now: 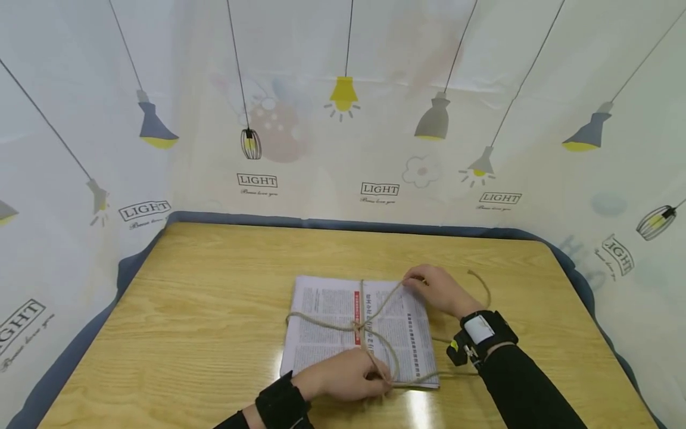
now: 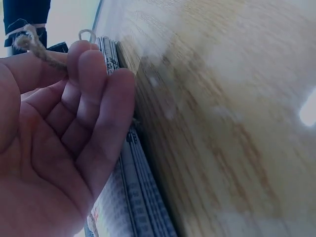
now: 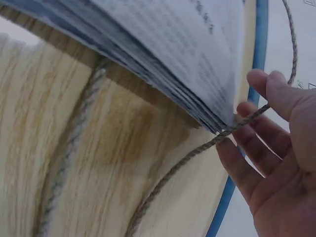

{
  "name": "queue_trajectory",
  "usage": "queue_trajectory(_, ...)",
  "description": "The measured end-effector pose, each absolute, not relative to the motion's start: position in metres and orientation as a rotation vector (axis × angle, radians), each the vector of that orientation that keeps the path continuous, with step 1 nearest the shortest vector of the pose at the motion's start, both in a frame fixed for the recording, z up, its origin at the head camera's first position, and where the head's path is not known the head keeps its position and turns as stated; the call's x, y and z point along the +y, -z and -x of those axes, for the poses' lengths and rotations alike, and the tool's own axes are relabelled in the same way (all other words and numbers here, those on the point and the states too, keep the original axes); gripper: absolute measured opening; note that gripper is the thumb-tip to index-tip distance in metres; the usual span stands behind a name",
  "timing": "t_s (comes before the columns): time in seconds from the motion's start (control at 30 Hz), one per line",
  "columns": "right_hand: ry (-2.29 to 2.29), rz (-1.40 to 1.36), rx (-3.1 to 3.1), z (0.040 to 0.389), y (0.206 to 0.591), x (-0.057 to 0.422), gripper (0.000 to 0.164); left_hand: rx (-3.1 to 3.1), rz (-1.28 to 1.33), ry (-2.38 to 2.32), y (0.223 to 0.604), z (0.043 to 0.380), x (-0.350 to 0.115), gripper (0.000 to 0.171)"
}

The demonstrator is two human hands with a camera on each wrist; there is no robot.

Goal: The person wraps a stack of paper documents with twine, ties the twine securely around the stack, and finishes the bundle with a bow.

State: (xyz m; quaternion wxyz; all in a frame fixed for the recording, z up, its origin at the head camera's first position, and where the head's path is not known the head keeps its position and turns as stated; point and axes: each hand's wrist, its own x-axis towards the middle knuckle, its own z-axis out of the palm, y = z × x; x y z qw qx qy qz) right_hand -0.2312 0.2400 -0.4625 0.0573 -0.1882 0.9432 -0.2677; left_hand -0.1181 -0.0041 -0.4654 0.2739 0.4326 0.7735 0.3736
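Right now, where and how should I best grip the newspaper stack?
I'd pinch the newspaper stack top and bottom at its left edge, coming from the left: it lies flat, and just one visible strand of twine crosses that edge.

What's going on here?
A person has both hands on a rope that crosses over a newspaper stack. The left hand pinches it by the near edge; the right hand holds it at the far right corner. More rope lies on the table to the right.
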Motion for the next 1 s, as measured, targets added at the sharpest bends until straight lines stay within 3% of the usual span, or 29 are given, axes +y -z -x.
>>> queue_trajectory(0.33,0.709,0.568,2.849,0.229,0.465,0.244,0.017,2.225,-1.079,-0.923,0.467,0.12,-0.012,0.021)
queue_trajectory(1.0,0.672,0.45,2.597,0.196,0.463,0.263,0.021,2.397,-0.871,-0.958,0.467,0.161,-0.071,0.018)
